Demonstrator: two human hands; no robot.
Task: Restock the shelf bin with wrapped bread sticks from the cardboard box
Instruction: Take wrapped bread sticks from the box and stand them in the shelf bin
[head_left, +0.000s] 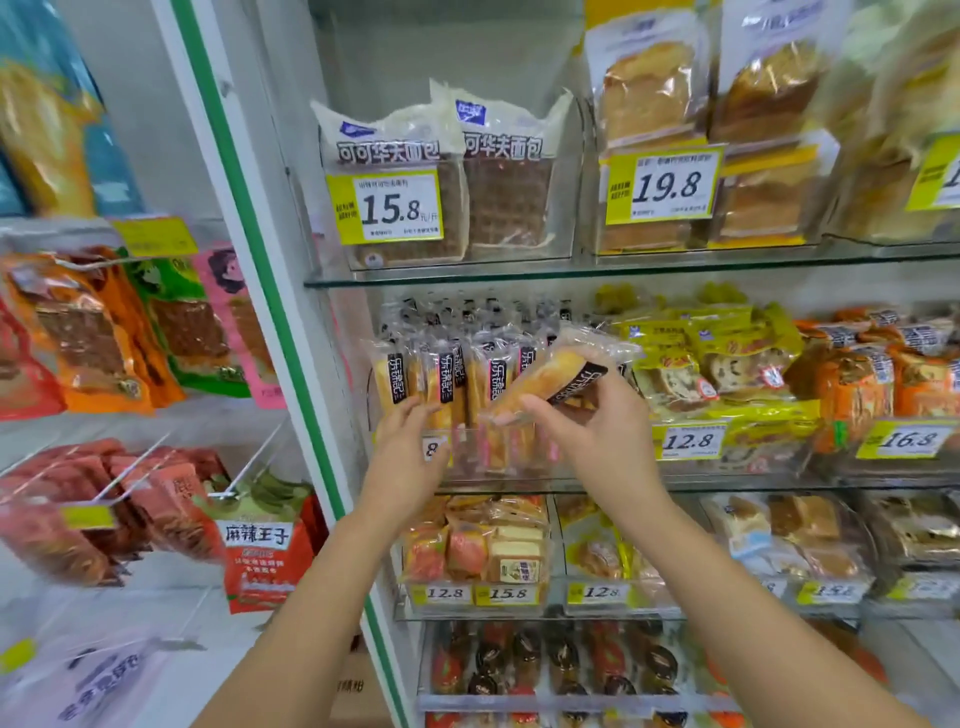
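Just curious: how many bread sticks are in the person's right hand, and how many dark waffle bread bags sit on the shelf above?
Bread stick in right hand: 1
Dark waffle bread bags: 2
Total: 3

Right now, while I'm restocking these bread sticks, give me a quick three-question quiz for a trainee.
1. True or false: the right hand pinches a tilted stick in front of the bin.
2. The left hand touches: A. the upright sticks; B. the 19.8 label; C. the top shelf.
3. Fill in: the yellow tag just right of the bin reads ____.

Key: 1 true; 2 A; 3 12.8.
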